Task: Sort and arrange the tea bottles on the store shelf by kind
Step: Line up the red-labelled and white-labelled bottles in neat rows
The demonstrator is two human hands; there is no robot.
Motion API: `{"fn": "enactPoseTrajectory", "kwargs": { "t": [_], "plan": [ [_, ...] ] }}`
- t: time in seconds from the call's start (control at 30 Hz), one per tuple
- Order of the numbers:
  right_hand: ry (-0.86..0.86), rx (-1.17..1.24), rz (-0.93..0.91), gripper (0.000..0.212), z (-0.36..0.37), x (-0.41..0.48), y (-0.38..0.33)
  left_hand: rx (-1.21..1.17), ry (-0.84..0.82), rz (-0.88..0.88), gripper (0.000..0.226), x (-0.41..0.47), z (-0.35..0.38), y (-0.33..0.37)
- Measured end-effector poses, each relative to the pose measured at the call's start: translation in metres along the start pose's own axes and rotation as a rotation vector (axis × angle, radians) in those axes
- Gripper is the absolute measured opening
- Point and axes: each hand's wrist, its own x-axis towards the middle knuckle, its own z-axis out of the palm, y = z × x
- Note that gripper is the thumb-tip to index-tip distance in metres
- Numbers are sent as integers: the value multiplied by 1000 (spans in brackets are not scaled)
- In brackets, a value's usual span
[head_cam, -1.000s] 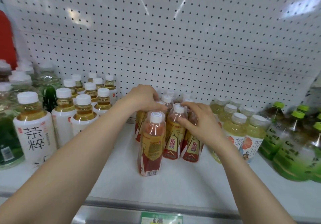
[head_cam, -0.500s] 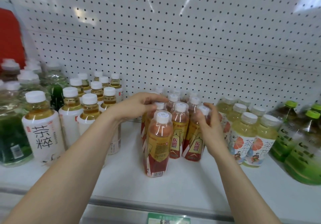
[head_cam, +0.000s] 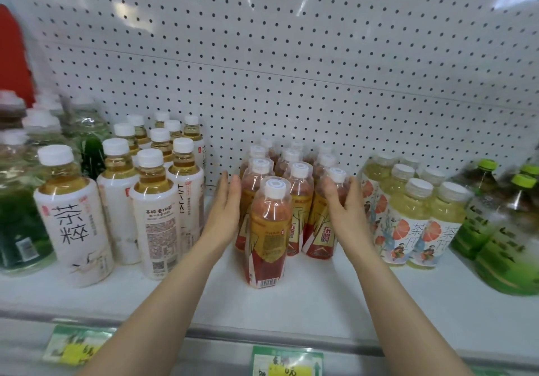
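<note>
A cluster of red-and-gold labelled tea bottles (head_cam: 294, 200) with white caps stands in the middle of the white shelf (head_cam: 320, 294). One of them, the front bottle (head_cam: 269, 230), stands nearer the shelf's edge than the rest. My left hand (head_cam: 226, 212) lies flat with straight fingers against the cluster's left side. My right hand (head_cam: 342, 203) presses its palm and fingers against the cluster's right side, beside the rightmost red bottle (head_cam: 323, 224). Neither hand grips a bottle.
White-labelled amber tea bottles (head_cam: 154, 200) stand in rows at the left, with green bottles (head_cam: 20, 215) beyond them. Yellow tea bottles with orange-slice labels (head_cam: 414, 218) stand at the right, then green-capped bottles (head_cam: 504, 230). A pegboard wall (head_cam: 291, 69) backs the shelf. Price tags (head_cam: 287, 361) hang on the front rail.
Both hands came down off the bottle caps and spread apart to the two sides of the red cluster, fingers straightening. The camera moved closer.
</note>
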Motion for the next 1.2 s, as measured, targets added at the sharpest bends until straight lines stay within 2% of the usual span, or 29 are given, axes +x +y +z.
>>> {"fn": "enactPoseTrajectory", "kwargs": {
  "t": [0.1, 0.2, 0.4, 0.5, 0.6, 0.63, 0.73, 0.8, 1.0, 1.07, 1.13, 1.2],
  "plan": [
    [-39, 3, 9, 64, -2, 1, 1, -96, -117, -91, 106, 22, 6, -9],
    [-60, 9, 15, 64, -5, 3, 3, -154, -173, -59, 96, 21, 13, -16],
    [-60, 29, 29, 56, -2, 2, 0, -119, -195, -56, 96, 22, 11, -22],
    [-52, -7, 29, 49, -4, -1, -4, -57, -53, 20, 95, 7, 9, -7],
    [31, -149, -25, 63, -12, -10, -2, -31, 193, 253, 57, -33, 0, 1],
    [64, -166, -63, 64, -15, -13, -2, -2, 166, 316, 53, -46, -3, 2],
    [90, -190, -114, 67, -20, -14, -2, 242, -78, 363, 73, -60, -7, -7],
    [94, -222, -125, 64, -20, -15, -2, 301, -139, 374, 75, -53, -10, -12],
    [76, -246, -162, 57, -24, -14, -1, 49, -441, 283, 69, -47, -38, -10],
    [75, -248, -153, 57, -24, -13, -2, 147, -353, 305, 74, -51, -40, -8],
    [79, -247, -145, 60, -23, -13, -7, 317, -148, 352, 88, -55, -31, -3],
    [94, -263, -148, 63, -21, -11, -12, 382, -4, 345, 99, -61, -15, 7]
  ]
}}
